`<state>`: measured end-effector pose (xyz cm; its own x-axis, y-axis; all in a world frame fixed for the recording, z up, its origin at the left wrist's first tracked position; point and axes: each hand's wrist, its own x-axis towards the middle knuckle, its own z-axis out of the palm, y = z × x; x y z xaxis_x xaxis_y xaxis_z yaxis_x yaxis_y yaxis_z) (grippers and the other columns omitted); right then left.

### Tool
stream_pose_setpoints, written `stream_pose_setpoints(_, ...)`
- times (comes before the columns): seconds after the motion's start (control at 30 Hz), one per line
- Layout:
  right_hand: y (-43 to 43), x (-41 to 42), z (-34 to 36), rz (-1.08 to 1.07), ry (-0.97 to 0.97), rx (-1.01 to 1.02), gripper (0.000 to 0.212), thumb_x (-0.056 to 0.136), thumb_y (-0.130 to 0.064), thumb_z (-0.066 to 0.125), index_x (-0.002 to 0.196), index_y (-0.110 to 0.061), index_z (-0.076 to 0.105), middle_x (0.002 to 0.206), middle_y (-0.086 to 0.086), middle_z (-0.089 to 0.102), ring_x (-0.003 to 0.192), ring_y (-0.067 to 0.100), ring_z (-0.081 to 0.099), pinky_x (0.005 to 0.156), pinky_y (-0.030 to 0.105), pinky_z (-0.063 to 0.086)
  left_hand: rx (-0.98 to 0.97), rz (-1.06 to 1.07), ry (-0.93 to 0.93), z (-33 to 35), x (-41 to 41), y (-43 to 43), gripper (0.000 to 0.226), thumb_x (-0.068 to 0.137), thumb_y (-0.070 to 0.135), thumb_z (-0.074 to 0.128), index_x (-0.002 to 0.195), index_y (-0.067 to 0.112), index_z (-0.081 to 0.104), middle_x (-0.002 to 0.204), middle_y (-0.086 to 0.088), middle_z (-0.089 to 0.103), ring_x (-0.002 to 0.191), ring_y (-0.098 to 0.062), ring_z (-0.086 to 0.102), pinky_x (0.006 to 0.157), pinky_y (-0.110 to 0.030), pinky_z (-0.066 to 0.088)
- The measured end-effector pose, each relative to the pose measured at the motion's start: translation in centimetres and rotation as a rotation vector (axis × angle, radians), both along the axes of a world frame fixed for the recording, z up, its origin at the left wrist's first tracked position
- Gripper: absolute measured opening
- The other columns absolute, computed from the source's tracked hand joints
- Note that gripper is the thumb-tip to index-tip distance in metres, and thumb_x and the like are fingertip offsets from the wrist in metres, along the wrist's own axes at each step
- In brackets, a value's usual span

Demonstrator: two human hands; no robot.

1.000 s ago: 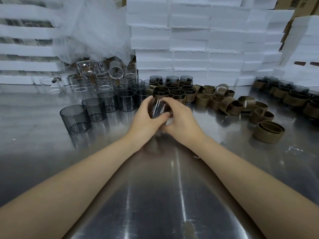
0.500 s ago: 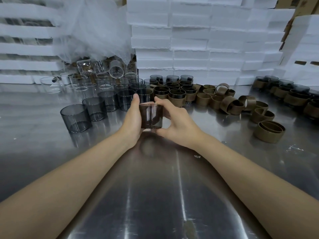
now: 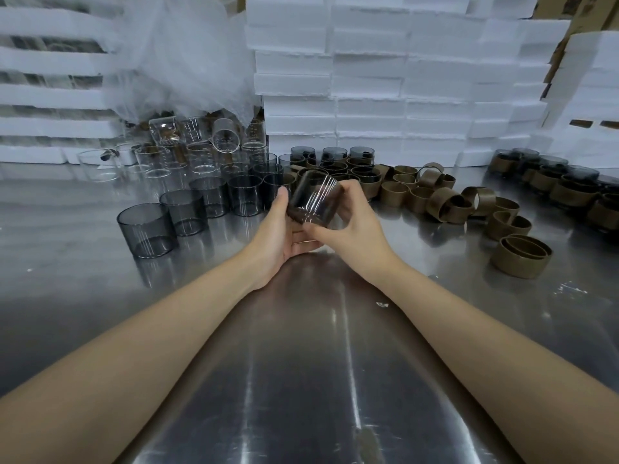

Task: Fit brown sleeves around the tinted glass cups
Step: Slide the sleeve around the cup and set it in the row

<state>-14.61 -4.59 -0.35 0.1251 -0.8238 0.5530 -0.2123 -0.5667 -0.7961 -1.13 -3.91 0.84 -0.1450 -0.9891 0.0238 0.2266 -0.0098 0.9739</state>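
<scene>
Where I held the tinted glass cup (image 3: pixel 315 199): tilted, lifted off the surface (image 3: pixel 301 363), between both hands.
Brown sleeve (image 3: pixel 308 218): a dark band round the cup's lower end; how far on, I could not tell.
Left hand (image 3: pixel 276 236): fingers (image 3: pixel 301 244) curled under the cup, thumb against its left side.
Right hand (image 3: pixel 351 226): fingers wrapped round the cup's right side.
Bare cups (image 3: pixel 147 229): standing left of the held cup.
Loose sleeves (image 3: pixel 521 259): right of it.

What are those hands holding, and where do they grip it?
A tilted tinted glass cup. The left hand holds its left side and underside; the right hand wraps its right side.
</scene>
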Motion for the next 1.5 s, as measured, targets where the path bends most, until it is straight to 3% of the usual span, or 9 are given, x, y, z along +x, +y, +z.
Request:
stream_pose_setpoints(0.3, 0.0, 0.0, 0.3, 0.112, -0.124, 0.154, 0.078, 0.067, 0.022, 0.068, 0.123, -0.025, 0.04, 0.113, 0.0, 0.054, 0.098, 0.014, 0.06, 0.087, 0.041, 0.054, -0.235, -0.01, -0.263, -1.5, -0.1, 0.1, 0.053, 0.103, 0.051, 0.023, 0.136, 0.023, 0.053, 0.132, 0.0, 0.062, 0.124, -0.012, 0.055, 0.107, -0.041, 0.045)
stream_pose_setpoints(0.43, -0.5, -0.6, 0.6, 0.026, -0.012, 0.196, 0.075, 0.069, 0.011, 0.077, 0.134, -0.012, 0.047, 0.111, -0.001, 0.066, 0.101, 0.011, 0.064, 0.088, 0.028, 0.053, -0.207, -0.086, -0.289, -1.4, -0.2, 0.4, 0.061, 0.083, 0.073, 0.046, 0.124, 0.027, 0.051, 0.122, 0.009, 0.061, 0.106, 0.005, 0.061, 0.092, -0.024, 0.053)
stream_pose_setpoints(0.57, -0.4, -1.1, 0.7, -0.091, 0.227, 0.066, 0.047, 0.065, 0.002, 0.081, 0.1, -0.024, 0.064, 0.083, -0.02, 0.067, 0.077, -0.011, 0.064, 0.07, 0.007, 0.047, -0.267, 0.023, -0.418, -1.5, -0.3, 0.2, 0.059, 0.084, 0.046, 0.07, 0.13, 0.021, 0.043, 0.118, 0.007, 0.061, 0.111, -0.009, 0.06, 0.098, -0.035, 0.051)
stream_pose_setpoints(0.7, -0.6, -1.6, 0.4, 0.023, 0.286, 0.108, 0.044, 0.07, 0.011, 0.073, 0.106, -0.013, 0.069, 0.087, 0.0, 0.074, 0.074, 0.0, 0.067, 0.07, 0.015, 0.052, -0.236, 0.054, -0.239, -1.5, -0.1, 0.0, 0.049, 0.09, 0.022, 0.068, 0.133, 0.019, 0.045, 0.115, 0.006, 0.064, 0.106, -0.008, 0.066, 0.092, -0.03, 0.055)
stream_pose_setpoints(0.87, -2.6, -4.5, 0.8, -0.59, 0.088, 0.087, 0.033, 0.083, 0.003, 0.055, 0.112, -0.009, 0.065, 0.117, 0.011, 0.053, 0.081, 0.013, 0.053, 0.081, 0.015, 0.044, -0.103, 0.089, 0.145, -1.0, 0.5, -0.5, 0.022, 0.095, 0.02, 0.061, 0.116, 0.019, 0.051, 0.098, 0.005, 0.062, 0.094, -0.017, 0.064, 0.075, -0.029, 0.059)
stream_pose_setpoints(1.0, -3.5, -7.6, 0.8, -0.794, -0.272, 0.328, 0.036, 0.088, -0.004, 0.054, 0.123, -0.012, 0.054, 0.141, 0.008, 0.022, 0.08, 0.009, 0.048, 0.079, 0.01, 0.038, -0.058, 0.087, 0.068, -0.7, 0.3, 0.1, 0.069, 0.097, 0.04, 0.055, 0.154, 0.028, 0.019, 0.113, 0.009, 0.058, 0.085, -0.028, 0.072, 0.063, -0.025, 0.056)
stream_pose_setpoints(1.17, -4.3, -8.8, 0.6, -0.717, -0.374, 0.404, 0.044, 0.088, -0.008, 0.055, 0.131, -0.013, 0.052, 0.148, 0.006, 0.019, 0.102, 0.027, 0.061, 0.096, 0.037, 0.051, -0.136, 0.053, -0.048, -0.5, 0.3, 0.6, 0.073, 0.073, 0.066, 0.052, 0.133, 0.024, 0.049, 0.115, 0.001, 0.061, 0.073, -0.028, 0.073, 0.059, -0.024, 0.057)
stream_pose_setpoints(1.4, -4.8, -8.7, 0.2, -0.631, -0.302, 0.381, 0.045, 0.082, -0.009, 0.053, 0.126, -0.014, 0.054, 0.12, 0.007, 0.047, 0.092, 0.025, 0.053, 0.067, 0.027, 0.047, -0.095, 0.055, -0.022, -0.8, 0.5, 0.3, 0.038, 0.096, 0.04, 0.053, 0.12, 0.012, 0.059, 0.089, -0.007, 0.072, 0.057, -0.017, 0.07, 0.051, -0.017, 0.054)
stream_pose_setpoints(1.5, -4.4, -7.9, 0.2, -0.696, -0.205, 0.254, 0.033, 0.084, -0.009, 0.053, 0.115, -0.017, 0.062, 0.116, 0.008, 0.057, 0.095, 0.02, 0.057, 0.082, 0.022, 0.05, -0.094, 0.01, -0.014, -0.9, 0.6, 0.3, 0.031, 0.1, 0.031, 0.05, 0.12, 0.01, 0.06, 0.111, -0.014, 0.07, 0.074, -0.029, 0.074, 0.068, -0.024, 0.06)
